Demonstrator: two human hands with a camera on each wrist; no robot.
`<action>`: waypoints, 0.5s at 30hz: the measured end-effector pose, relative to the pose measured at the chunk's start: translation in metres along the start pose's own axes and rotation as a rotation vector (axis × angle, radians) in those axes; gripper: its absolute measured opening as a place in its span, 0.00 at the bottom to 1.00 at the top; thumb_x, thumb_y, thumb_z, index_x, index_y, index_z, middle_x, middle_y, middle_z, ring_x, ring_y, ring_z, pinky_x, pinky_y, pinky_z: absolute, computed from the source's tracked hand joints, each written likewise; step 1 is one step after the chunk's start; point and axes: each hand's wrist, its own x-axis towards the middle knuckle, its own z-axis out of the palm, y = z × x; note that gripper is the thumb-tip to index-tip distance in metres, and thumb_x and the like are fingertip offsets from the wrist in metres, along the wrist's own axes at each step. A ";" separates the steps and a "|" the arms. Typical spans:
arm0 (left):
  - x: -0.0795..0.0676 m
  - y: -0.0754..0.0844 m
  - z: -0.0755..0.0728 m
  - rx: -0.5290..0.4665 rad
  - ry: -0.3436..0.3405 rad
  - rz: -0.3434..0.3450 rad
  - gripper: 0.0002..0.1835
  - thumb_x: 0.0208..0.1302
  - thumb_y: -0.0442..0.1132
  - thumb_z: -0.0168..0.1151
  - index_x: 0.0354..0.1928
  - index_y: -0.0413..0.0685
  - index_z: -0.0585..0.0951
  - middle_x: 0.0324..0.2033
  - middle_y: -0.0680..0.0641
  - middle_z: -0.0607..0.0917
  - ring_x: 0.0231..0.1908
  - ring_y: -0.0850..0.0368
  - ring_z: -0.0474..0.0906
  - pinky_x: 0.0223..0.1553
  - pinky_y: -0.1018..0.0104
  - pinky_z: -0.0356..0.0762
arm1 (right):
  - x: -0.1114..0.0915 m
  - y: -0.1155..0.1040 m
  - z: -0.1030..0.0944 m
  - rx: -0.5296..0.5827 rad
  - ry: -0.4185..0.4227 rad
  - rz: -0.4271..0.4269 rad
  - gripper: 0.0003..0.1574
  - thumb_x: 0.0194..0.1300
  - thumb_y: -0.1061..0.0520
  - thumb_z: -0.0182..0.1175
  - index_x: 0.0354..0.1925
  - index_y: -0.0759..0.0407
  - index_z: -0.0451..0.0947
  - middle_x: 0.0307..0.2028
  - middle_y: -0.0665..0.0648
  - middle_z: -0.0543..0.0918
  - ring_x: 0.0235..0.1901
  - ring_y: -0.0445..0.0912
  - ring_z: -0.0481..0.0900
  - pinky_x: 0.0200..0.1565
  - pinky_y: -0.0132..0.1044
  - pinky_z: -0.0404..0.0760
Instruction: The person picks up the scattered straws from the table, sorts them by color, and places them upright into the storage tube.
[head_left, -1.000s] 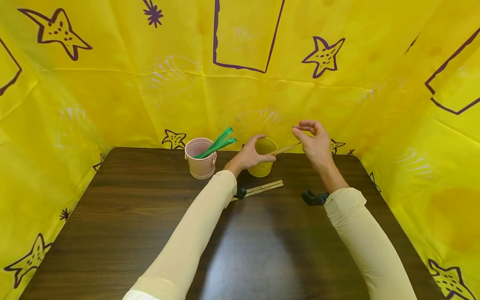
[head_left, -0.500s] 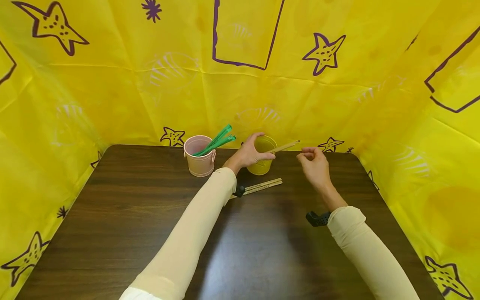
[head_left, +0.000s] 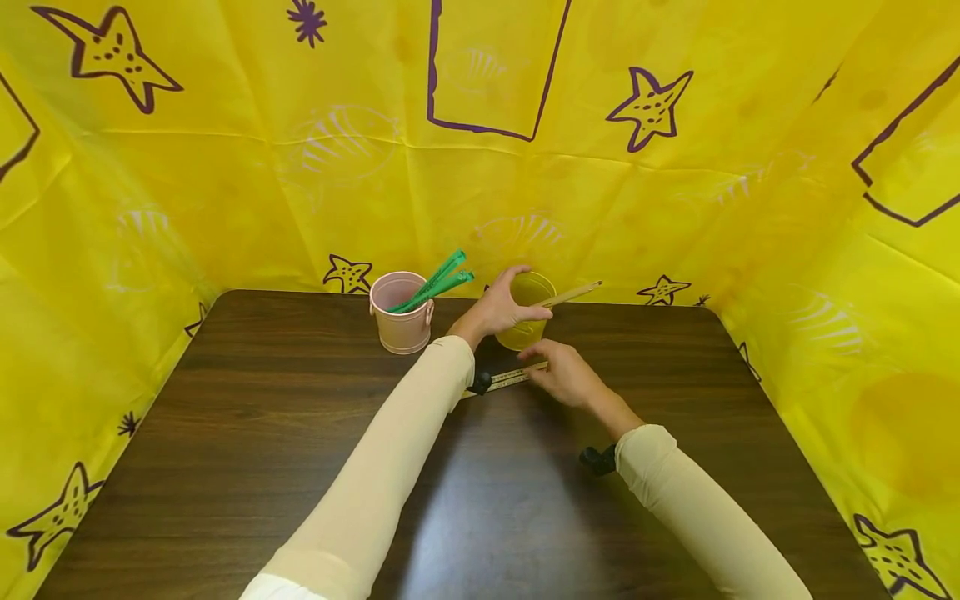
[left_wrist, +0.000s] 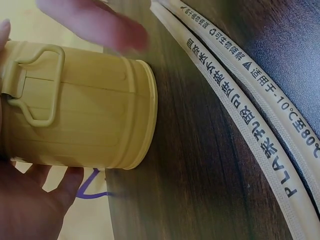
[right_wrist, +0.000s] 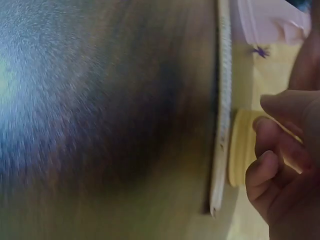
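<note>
My left hand [head_left: 497,311] holds a small yellow bucket [head_left: 525,335] at the back of the table, thumb and fingers spread around its sides. A pale wrapped stick, seemingly a drinking straw [head_left: 579,291], leans out of its right side. In front of the bucket lie two pale paper-wrapped straws [left_wrist: 240,107] with printed writing, side by side; my left wrist hides part of them. My right hand [head_left: 567,377] hovers by their right ends, fingers loosely bent. The right wrist view shows nothing between those fingers, with a straw [right_wrist: 224,100] apart from them.
To the left of the yellow bucket stands a pink bucket [head_left: 403,332] with green wrapped straws [head_left: 442,288] leaning out of it. The dark wooden table [head_left: 247,433] meets a yellow printed cloth [head_left: 480,183] behind and at both sides.
My right hand has come down and left, from beside the straw in the yellow bucket to the straws on the table. My left hand stays on the bucket.
</note>
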 end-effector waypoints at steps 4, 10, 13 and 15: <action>0.000 0.000 0.000 0.005 -0.007 -0.001 0.52 0.58 0.58 0.75 0.79 0.63 0.56 0.81 0.48 0.54 0.80 0.42 0.51 0.76 0.39 0.58 | 0.003 -0.005 0.011 -0.029 -0.048 -0.062 0.17 0.66 0.60 0.68 0.53 0.61 0.84 0.53 0.59 0.87 0.58 0.56 0.83 0.61 0.54 0.80; -0.001 0.000 -0.001 0.011 -0.009 0.012 0.53 0.57 0.60 0.75 0.79 0.63 0.56 0.81 0.47 0.54 0.80 0.42 0.52 0.75 0.38 0.59 | 0.004 -0.007 0.022 -0.058 -0.075 -0.136 0.19 0.66 0.60 0.69 0.55 0.61 0.83 0.53 0.58 0.86 0.57 0.55 0.83 0.61 0.54 0.80; -0.001 0.000 -0.001 0.006 -0.009 0.016 0.52 0.59 0.57 0.75 0.79 0.61 0.56 0.81 0.47 0.54 0.79 0.41 0.52 0.75 0.38 0.58 | 0.003 -0.006 0.026 -0.071 -0.090 -0.165 0.18 0.66 0.60 0.69 0.54 0.61 0.83 0.52 0.58 0.86 0.55 0.53 0.84 0.60 0.50 0.81; -0.001 0.000 -0.001 0.008 -0.010 0.018 0.52 0.59 0.57 0.75 0.79 0.61 0.56 0.81 0.47 0.54 0.79 0.42 0.52 0.75 0.39 0.58 | 0.001 -0.006 0.028 -0.088 -0.090 -0.177 0.17 0.66 0.60 0.69 0.52 0.61 0.83 0.50 0.58 0.86 0.52 0.52 0.84 0.58 0.49 0.82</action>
